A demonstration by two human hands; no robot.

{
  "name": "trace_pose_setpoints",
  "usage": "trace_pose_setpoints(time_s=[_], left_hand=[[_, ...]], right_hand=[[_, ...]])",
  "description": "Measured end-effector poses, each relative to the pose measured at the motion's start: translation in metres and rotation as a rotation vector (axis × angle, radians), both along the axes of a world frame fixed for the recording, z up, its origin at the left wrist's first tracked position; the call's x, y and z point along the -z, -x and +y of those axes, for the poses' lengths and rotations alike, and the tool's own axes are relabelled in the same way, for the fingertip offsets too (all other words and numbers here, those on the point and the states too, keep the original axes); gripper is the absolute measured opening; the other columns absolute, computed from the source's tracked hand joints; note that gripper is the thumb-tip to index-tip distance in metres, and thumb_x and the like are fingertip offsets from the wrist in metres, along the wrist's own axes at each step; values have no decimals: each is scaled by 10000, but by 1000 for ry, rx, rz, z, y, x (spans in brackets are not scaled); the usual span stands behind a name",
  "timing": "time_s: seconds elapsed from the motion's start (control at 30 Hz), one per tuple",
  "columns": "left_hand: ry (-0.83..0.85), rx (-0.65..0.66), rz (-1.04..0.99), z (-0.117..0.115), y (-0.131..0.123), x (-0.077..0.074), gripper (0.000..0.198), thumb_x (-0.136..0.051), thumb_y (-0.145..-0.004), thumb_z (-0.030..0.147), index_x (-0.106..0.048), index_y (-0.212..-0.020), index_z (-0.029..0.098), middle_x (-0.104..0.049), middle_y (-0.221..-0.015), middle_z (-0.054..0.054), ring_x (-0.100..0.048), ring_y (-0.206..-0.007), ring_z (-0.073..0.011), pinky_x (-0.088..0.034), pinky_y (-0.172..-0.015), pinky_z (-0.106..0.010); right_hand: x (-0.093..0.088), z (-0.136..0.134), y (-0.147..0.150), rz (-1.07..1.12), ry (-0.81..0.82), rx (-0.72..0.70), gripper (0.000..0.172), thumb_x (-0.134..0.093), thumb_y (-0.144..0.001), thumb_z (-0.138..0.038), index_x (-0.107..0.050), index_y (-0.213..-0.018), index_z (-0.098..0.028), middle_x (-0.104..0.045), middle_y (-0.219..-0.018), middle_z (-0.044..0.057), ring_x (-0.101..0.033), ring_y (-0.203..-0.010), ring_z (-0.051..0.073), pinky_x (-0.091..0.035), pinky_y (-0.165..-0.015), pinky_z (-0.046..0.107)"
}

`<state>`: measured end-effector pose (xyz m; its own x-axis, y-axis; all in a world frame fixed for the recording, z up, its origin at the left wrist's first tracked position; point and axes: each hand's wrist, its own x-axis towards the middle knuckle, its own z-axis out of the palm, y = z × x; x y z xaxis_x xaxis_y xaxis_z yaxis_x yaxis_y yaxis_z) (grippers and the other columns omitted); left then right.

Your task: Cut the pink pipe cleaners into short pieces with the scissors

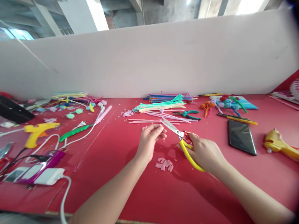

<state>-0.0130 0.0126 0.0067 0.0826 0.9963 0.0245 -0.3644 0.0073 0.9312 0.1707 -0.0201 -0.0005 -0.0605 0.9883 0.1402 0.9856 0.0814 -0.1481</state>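
My right hand (204, 152) grips scissors (174, 127) with yellow and red handles, their blades slightly apart and pointing up and left. Beside the blade tips, the fingers of my left hand (151, 137) are pinched together; whatever they hold is too small to make out. Below, between my forearms, lies a small heap of short pink cut pieces (164, 164) on the red table. Behind my hands are long thin pink pipe cleaners (140, 121) and a bundle of green and cream pipe cleaners (163, 105).
Teal-handled pliers (190, 114) lie behind the scissors. At right are a black phone (241, 137) and a yellow glue gun (280, 144). Another yellow glue gun (38, 132), a purple power strip (42, 168) and cables occupy the left. A white partition (149, 62) closes the back.
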Motion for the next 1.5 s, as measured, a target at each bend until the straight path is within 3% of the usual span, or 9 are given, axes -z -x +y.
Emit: trace_pose_setpoints(time_s=[0.13,0.37,0.47,0.6,0.77,0.97,1.17,1.3,1.5], left_hand=[[31,100,58,-2,-4,3,181,-580,-677,280,-572,-775,128,-607,-692,-36,-558,-570,-106,-435,-593,-248],[16,444,234,-10,-13,1,166,-534,-718,290,-572,-724,128,-591,-639,-28,-549,-558,-114,-422,-588,-259],[11,534,314,-13,-14,2,170,-523,-728,291,-564,-700,129,-582,-607,-23,-543,-548,-116,-421,-593,-265],[-22,538,403,-13,-13,4,176,-498,-744,298,-553,-702,136,-575,-608,-22,-543,-559,-121,-415,-586,-257],[-157,371,585,-11,-11,2,253,-446,-768,358,-563,-691,147,-554,-604,-13,-516,-572,-117,-404,-592,-246],[-133,445,639,-16,-13,7,169,-511,-728,318,-561,-755,159,-527,-638,3,-503,-612,-114,-397,-593,-232],[-126,409,670,-15,-13,12,150,-547,-691,301,-561,-695,152,-516,-620,5,-475,-587,-107,-372,-555,-221],[-95,344,544,-12,-12,9,168,-573,-664,316,-584,-687,150,-529,-584,7,-461,-529,-95,-367,-527,-221],[26,71,212,0,-4,4,160,-625,-622,264,-599,-718,138,-589,-603,-13,-516,-532,-95,-405,-563,-231]], right_hand=[[0,0,0,180,59,-11,363,-305,-775,-511,-488,-789,-198,-554,-557,16,-500,-489,140,-247,-445,224],[-7,-5,7,874,193,-145,242,-385,-758,-387,-502,-824,-185,-488,-526,-47,-421,-454,84,-315,-443,196],[-10,-7,8,976,231,-131,190,-417,-734,-354,-503,-755,-186,-460,-497,-64,-385,-415,63,-315,-427,186],[-10,-8,7,950,251,-118,158,-432,-717,-329,-481,-677,-184,-464,-498,-64,-381,-399,51,-306,-419,179],[-5,-5,7,849,204,-70,229,-390,-735,-387,-477,-669,-186,-461,-488,-56,-385,-404,61,-278,-400,184],[0,-3,9,693,169,-82,250,-378,-731,-384,-496,-646,-182,-503,-521,-32,-416,-457,81,-270,-423,199],[-3,-3,9,642,152,-128,184,-408,-710,-335,-491,-649,-182,-509,-530,-29,-415,-471,84,-269,-444,200],[-7,-4,6,572,105,-129,209,-418,-716,-389,-447,-652,-192,-471,-519,-38,-385,-456,80,-241,-427,195],[-7,-6,-2,234,-10,-58,262,-413,-718,-475,-419,-736,-214,-471,-496,-38,-427,-437,105,-225,-438,206]])
